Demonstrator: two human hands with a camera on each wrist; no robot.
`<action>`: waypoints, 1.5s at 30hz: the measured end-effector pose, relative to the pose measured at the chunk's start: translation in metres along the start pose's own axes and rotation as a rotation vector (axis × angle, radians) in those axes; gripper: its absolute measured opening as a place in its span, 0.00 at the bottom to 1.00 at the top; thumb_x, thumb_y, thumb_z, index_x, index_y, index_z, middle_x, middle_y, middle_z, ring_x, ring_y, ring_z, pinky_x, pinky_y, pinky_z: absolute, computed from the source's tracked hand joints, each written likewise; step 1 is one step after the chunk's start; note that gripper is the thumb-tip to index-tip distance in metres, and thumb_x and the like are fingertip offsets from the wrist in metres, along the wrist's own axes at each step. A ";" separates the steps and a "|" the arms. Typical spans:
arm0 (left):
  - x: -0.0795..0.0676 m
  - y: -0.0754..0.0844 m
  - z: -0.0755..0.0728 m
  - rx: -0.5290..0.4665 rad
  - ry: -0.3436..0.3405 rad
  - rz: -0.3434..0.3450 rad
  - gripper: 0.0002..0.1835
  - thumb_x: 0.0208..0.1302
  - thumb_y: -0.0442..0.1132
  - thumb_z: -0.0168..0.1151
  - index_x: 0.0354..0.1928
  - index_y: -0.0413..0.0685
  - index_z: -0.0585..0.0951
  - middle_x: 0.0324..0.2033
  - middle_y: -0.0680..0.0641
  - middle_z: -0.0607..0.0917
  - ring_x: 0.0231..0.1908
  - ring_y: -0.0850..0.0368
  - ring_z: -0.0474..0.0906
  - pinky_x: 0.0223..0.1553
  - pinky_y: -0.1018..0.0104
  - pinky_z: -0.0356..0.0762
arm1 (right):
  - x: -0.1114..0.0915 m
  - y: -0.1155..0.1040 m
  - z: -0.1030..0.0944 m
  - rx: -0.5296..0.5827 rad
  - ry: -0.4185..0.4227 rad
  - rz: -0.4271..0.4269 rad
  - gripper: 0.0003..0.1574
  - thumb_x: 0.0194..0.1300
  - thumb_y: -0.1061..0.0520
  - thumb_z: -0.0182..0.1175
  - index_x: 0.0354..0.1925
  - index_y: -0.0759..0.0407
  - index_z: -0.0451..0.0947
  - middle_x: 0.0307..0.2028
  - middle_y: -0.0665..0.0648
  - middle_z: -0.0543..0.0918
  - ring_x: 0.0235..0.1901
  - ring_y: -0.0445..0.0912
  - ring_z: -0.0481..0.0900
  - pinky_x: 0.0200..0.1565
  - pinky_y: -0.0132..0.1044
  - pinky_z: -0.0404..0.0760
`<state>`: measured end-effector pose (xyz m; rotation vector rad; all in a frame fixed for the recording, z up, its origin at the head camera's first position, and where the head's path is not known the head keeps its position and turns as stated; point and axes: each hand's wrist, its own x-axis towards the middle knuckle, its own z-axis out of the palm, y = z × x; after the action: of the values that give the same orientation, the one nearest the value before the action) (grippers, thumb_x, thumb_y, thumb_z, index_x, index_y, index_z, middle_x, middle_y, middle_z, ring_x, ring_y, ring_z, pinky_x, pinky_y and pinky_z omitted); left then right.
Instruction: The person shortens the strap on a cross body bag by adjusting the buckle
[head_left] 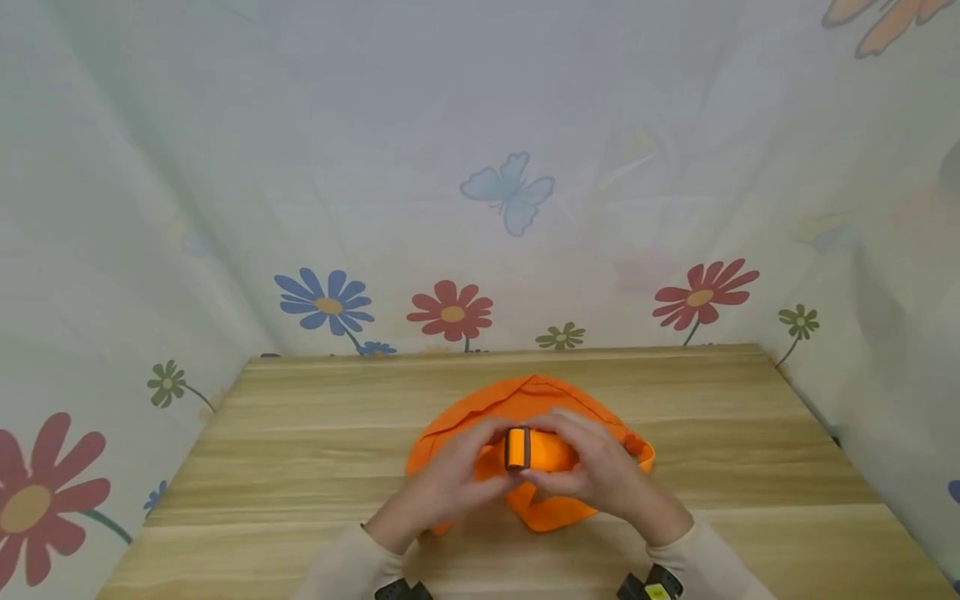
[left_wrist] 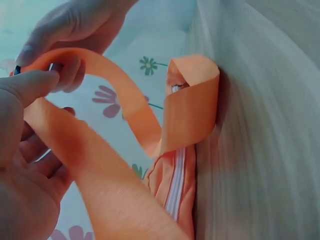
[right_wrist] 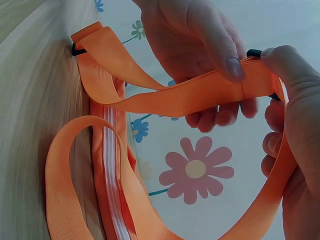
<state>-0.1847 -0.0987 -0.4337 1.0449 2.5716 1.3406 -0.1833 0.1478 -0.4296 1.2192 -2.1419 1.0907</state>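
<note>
An orange fabric bag (head_left: pixel 517 400) with a white zipper (right_wrist: pixel 109 165) lies on the wooden table. Its orange webbing strap (left_wrist: pixel 100 175) is raised in loops above it. In the head view a dark strap slider (head_left: pixel 517 450) on the webbing sits between both hands. My left hand (head_left: pixel 465 471) pinches the strap at the slider, thumb and fingers on opposite sides. From the other side my right hand (head_left: pixel 596 462) grips the strap and slider, its thumb by the slider's edge in the right wrist view. A second dark ring (right_wrist: pixel 78 50) holds the strap's far end near the table.
The wooden table (head_left: pixel 300 467) stretches out on both sides of the bag. A pale cloth backdrop (head_left: pixel 375 167) printed with flowers and butterflies hangs behind and beside it.
</note>
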 end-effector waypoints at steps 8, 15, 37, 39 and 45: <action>-0.006 0.000 -0.002 -0.185 0.020 -0.086 0.23 0.76 0.38 0.66 0.69 0.54 0.74 0.60 0.54 0.83 0.59 0.54 0.80 0.69 0.59 0.79 | -0.005 -0.001 -0.010 -0.046 -0.063 0.108 0.32 0.61 0.57 0.82 0.61 0.57 0.82 0.46 0.51 0.87 0.39 0.39 0.80 0.40 0.30 0.87; -0.011 0.001 -0.008 -0.201 0.065 -0.151 0.22 0.74 0.38 0.67 0.66 0.58 0.75 0.58 0.55 0.81 0.54 0.53 0.79 0.60 0.68 0.82 | -0.010 0.008 -0.020 -0.130 -0.052 0.029 0.29 0.62 0.53 0.81 0.59 0.56 0.83 0.46 0.50 0.86 0.37 0.39 0.78 0.40 0.28 0.83; -0.018 -0.001 -0.015 -0.065 0.025 -0.051 0.28 0.79 0.50 0.64 0.74 0.59 0.66 0.62 0.49 0.82 0.53 0.56 0.82 0.60 0.64 0.84 | -0.011 0.004 -0.014 -0.007 -0.086 0.083 0.26 0.64 0.59 0.79 0.58 0.53 0.82 0.44 0.49 0.87 0.37 0.37 0.78 0.39 0.29 0.82; -0.018 -0.001 -0.014 -0.072 0.023 -0.023 0.28 0.80 0.48 0.63 0.73 0.56 0.66 0.61 0.48 0.82 0.51 0.57 0.82 0.58 0.65 0.85 | -0.012 0.003 -0.012 -0.005 -0.091 0.099 0.25 0.65 0.58 0.78 0.58 0.53 0.82 0.44 0.49 0.87 0.37 0.36 0.78 0.38 0.29 0.82; -0.016 -0.003 -0.010 -0.071 0.028 0.010 0.26 0.80 0.48 0.62 0.72 0.57 0.66 0.55 0.51 0.83 0.47 0.60 0.82 0.53 0.66 0.86 | -0.012 0.002 -0.009 0.015 -0.094 0.119 0.22 0.70 0.54 0.75 0.58 0.54 0.82 0.45 0.50 0.87 0.37 0.36 0.78 0.38 0.29 0.84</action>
<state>-0.1773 -0.1168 -0.4337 1.0365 2.5203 1.4479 -0.1787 0.1624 -0.4335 1.1843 -2.3077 1.1210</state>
